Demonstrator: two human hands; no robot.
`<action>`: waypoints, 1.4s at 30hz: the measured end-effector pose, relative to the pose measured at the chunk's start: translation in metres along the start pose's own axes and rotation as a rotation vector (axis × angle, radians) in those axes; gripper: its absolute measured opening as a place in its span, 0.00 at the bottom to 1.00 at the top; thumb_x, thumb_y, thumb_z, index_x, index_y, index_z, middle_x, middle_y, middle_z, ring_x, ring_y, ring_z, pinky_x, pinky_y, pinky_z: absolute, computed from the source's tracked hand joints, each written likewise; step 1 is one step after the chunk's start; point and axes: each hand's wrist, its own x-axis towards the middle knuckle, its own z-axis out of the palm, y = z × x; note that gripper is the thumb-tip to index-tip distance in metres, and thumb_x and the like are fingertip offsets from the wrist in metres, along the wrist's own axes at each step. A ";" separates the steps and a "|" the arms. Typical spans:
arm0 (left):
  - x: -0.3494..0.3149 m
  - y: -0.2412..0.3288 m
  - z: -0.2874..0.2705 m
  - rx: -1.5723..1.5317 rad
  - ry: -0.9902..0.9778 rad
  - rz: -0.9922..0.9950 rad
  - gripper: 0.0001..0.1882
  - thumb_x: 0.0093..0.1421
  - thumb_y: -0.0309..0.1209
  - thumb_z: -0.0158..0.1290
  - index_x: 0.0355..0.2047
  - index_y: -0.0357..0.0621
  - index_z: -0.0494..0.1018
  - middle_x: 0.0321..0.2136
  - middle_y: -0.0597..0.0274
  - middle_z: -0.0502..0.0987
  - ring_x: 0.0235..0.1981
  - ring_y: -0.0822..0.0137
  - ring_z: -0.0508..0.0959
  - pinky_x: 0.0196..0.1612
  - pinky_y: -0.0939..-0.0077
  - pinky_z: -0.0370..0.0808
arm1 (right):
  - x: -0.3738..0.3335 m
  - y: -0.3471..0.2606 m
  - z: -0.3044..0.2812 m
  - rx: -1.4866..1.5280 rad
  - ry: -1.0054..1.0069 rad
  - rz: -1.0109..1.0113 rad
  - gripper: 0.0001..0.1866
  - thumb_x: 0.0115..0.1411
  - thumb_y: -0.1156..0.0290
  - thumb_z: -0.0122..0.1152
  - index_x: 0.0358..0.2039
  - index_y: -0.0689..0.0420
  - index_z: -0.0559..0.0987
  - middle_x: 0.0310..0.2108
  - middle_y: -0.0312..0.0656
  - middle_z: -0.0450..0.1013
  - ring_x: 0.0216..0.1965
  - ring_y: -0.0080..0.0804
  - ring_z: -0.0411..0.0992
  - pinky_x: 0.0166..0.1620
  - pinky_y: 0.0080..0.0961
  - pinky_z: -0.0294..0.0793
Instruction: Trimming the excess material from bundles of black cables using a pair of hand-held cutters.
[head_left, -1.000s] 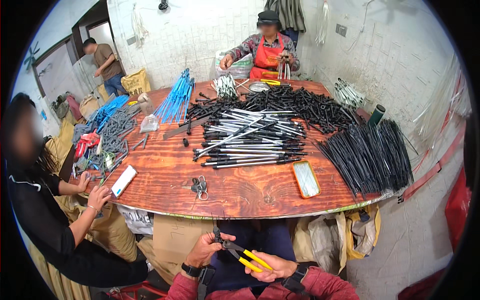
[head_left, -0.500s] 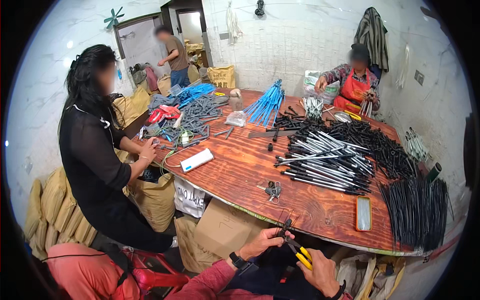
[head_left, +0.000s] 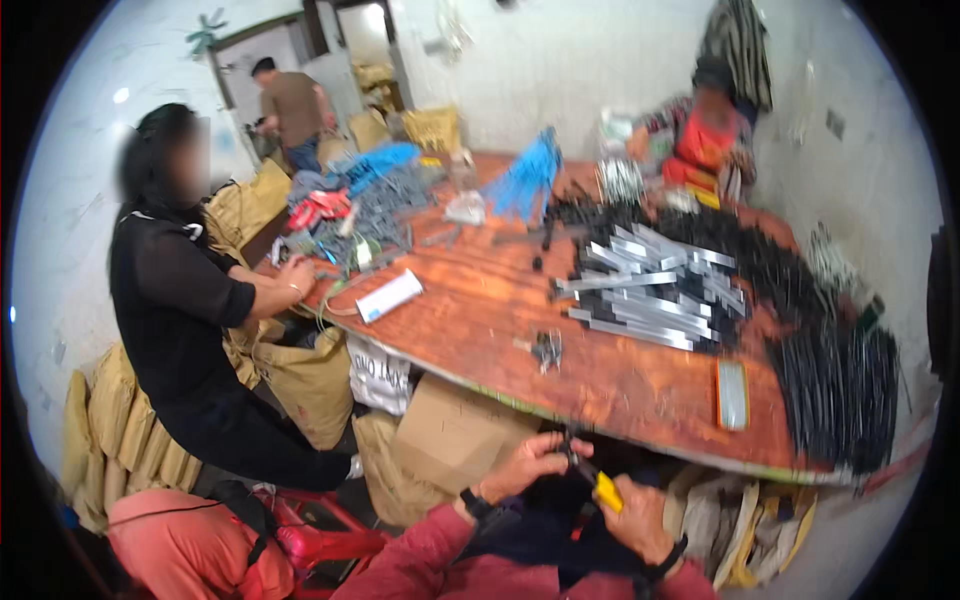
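Just past the table's near edge, my left hand pinches a small black part between thumb and fingers; blur hides its exact kind. My right hand is wrapped round the yellow handles of a pair of pliers. The jaws of the pliers point at the black part and meet it or come very close. On the table nearest my hands lie a small bunch of keys and an orange-rimmed tin.
The brown wooden table bears silver rods, black rods, blue rods and a white power bank. A person in black works at the left, another in a red apron across the table. Cardboard leans below the edge.
The view has shifted and blurred. The yellow handles, spread apart before, now look pressed together in my right hand. The person at the back has turned away and moved left.
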 end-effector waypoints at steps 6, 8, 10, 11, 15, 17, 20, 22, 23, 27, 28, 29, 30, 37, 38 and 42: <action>0.007 0.019 -0.006 0.021 0.083 0.011 0.18 0.59 0.23 0.51 0.51 0.37 0.75 0.51 0.53 0.78 0.46 0.69 0.78 0.44 0.78 0.74 | 0.023 0.010 0.023 0.188 0.009 0.011 0.10 0.56 0.65 0.67 0.31 0.57 0.76 0.21 0.53 0.72 0.25 0.58 0.72 0.26 0.43 0.69; 0.021 0.012 -0.021 -0.089 0.006 0.063 0.20 0.62 0.29 0.55 0.54 0.36 0.72 0.52 0.48 0.77 0.49 0.67 0.78 0.46 0.77 0.74 | 0.030 0.010 0.021 0.306 -0.078 0.049 0.10 0.62 0.65 0.63 0.33 0.59 0.78 0.20 0.49 0.74 0.21 0.48 0.74 0.25 0.37 0.71; 0.023 0.000 -0.024 -0.170 -0.038 0.059 0.23 0.63 0.33 0.57 0.56 0.36 0.70 0.53 0.46 0.76 0.50 0.67 0.78 0.46 0.77 0.74 | 0.026 0.007 0.011 0.450 -0.245 0.191 0.10 0.63 0.65 0.61 0.35 0.59 0.78 0.20 0.46 0.74 0.20 0.43 0.74 0.25 0.36 0.71; 0.024 -0.001 -0.025 -0.174 -0.051 0.051 0.23 0.64 0.33 0.57 0.57 0.36 0.70 0.53 0.47 0.77 0.47 0.69 0.77 0.46 0.78 0.73 | 0.030 0.006 0.006 0.587 -0.379 0.280 0.10 0.65 0.64 0.59 0.37 0.59 0.78 0.20 0.43 0.75 0.19 0.38 0.74 0.25 0.35 0.72; 0.022 -0.006 -0.022 -0.189 -0.091 0.066 0.25 0.65 0.36 0.56 0.59 0.37 0.69 0.53 0.49 0.77 0.40 0.75 0.74 0.45 0.80 0.71 | 0.018 0.011 0.007 0.775 -0.481 0.341 0.12 0.69 0.67 0.54 0.42 0.63 0.77 0.25 0.39 0.78 0.22 0.26 0.74 0.28 0.28 0.74; 0.024 -0.007 -0.022 -0.206 -0.129 0.109 0.27 0.65 0.40 0.57 0.59 0.36 0.69 0.53 0.48 0.77 0.36 0.76 0.71 0.44 0.79 0.71 | 0.018 0.014 0.006 0.800 -0.460 0.322 0.12 0.70 0.68 0.53 0.44 0.65 0.76 0.28 0.38 0.79 0.24 0.22 0.75 0.30 0.25 0.75; 0.023 -0.007 -0.021 -0.209 -0.120 0.090 0.28 0.64 0.41 0.59 0.59 0.37 0.69 0.52 0.46 0.77 0.34 0.74 0.71 0.43 0.78 0.70 | 0.019 0.014 0.002 0.800 -0.350 0.225 0.12 0.69 0.69 0.53 0.47 0.64 0.75 0.33 0.40 0.80 0.28 0.24 0.76 0.35 0.24 0.76; 0.023 -0.008 -0.021 -0.210 -0.121 0.079 0.28 0.64 0.41 0.59 0.58 0.37 0.69 0.52 0.46 0.77 0.33 0.74 0.70 0.42 0.78 0.70 | 0.021 0.013 -0.004 0.794 -0.386 0.231 0.12 0.70 0.69 0.53 0.47 0.64 0.75 0.34 0.40 0.80 0.29 0.24 0.77 0.35 0.24 0.76; 0.024 -0.008 -0.020 -0.197 -0.126 0.077 0.28 0.64 0.41 0.59 0.58 0.37 0.69 0.51 0.45 0.77 0.34 0.73 0.71 0.42 0.78 0.70 | 0.024 0.012 -0.008 0.787 -0.425 0.235 0.13 0.70 0.69 0.53 0.48 0.64 0.74 0.35 0.41 0.80 0.29 0.24 0.77 0.36 0.23 0.76; 0.026 -0.008 -0.023 -0.165 -0.136 0.063 0.28 0.63 0.41 0.60 0.57 0.37 0.69 0.49 0.46 0.78 0.35 0.73 0.72 0.43 0.78 0.70 | 0.032 0.017 -0.017 0.771 -0.514 0.203 0.14 0.70 0.68 0.52 0.50 0.63 0.74 0.37 0.40 0.80 0.31 0.24 0.77 0.37 0.23 0.76; 0.027 -0.007 -0.025 -0.156 -0.130 0.059 0.28 0.63 0.41 0.60 0.57 0.37 0.69 0.48 0.46 0.78 0.34 0.73 0.72 0.43 0.78 0.71 | 0.034 0.018 -0.019 0.767 -0.542 0.183 0.14 0.70 0.68 0.52 0.51 0.63 0.74 0.38 0.40 0.80 0.31 0.24 0.77 0.36 0.23 0.76; 0.027 -0.007 -0.026 -0.147 -0.124 0.054 0.27 0.63 0.41 0.60 0.57 0.36 0.70 0.47 0.46 0.78 0.34 0.73 0.73 0.43 0.78 0.71 | 0.036 0.017 -0.021 0.767 -0.539 0.187 0.14 0.70 0.68 0.52 0.51 0.63 0.74 0.38 0.40 0.80 0.31 0.24 0.77 0.36 0.23 0.76; 0.028 -0.008 -0.025 -0.148 -0.127 0.051 0.27 0.63 0.41 0.60 0.57 0.36 0.70 0.47 0.46 0.78 0.34 0.73 0.73 0.43 0.78 0.71 | 0.038 0.017 -0.023 0.799 -0.571 0.219 0.16 0.70 0.67 0.52 0.53 0.63 0.73 0.40 0.41 0.80 0.32 0.24 0.77 0.37 0.24 0.76; 0.026 -0.012 -0.028 -0.145 -0.106 0.009 0.28 0.62 0.41 0.62 0.56 0.35 0.70 0.44 0.49 0.79 0.34 0.74 0.74 0.44 0.77 0.72 | 0.035 0.021 -0.025 1.125 -0.704 0.347 0.22 0.70 0.65 0.53 0.60 0.63 0.70 0.47 0.45 0.78 0.37 0.29 0.78 0.41 0.26 0.77; 0.025 -0.013 -0.029 -0.144 -0.106 0.012 0.28 0.62 0.41 0.62 0.56 0.35 0.70 0.44 0.49 0.79 0.34 0.74 0.74 0.44 0.77 0.72 | 0.035 0.020 -0.027 1.189 -0.739 0.381 0.23 0.70 0.65 0.53 0.61 0.64 0.69 0.47 0.47 0.78 0.38 0.30 0.79 0.42 0.26 0.77; 0.022 -0.016 -0.032 -0.141 -0.093 0.004 0.29 0.62 0.40 0.62 0.56 0.34 0.69 0.44 0.50 0.80 0.35 0.74 0.74 0.44 0.78 0.72 | 0.040 0.016 -0.037 1.318 -0.833 0.461 0.24 0.70 0.67 0.54 0.62 0.65 0.67 0.49 0.50 0.77 0.40 0.32 0.79 0.45 0.27 0.77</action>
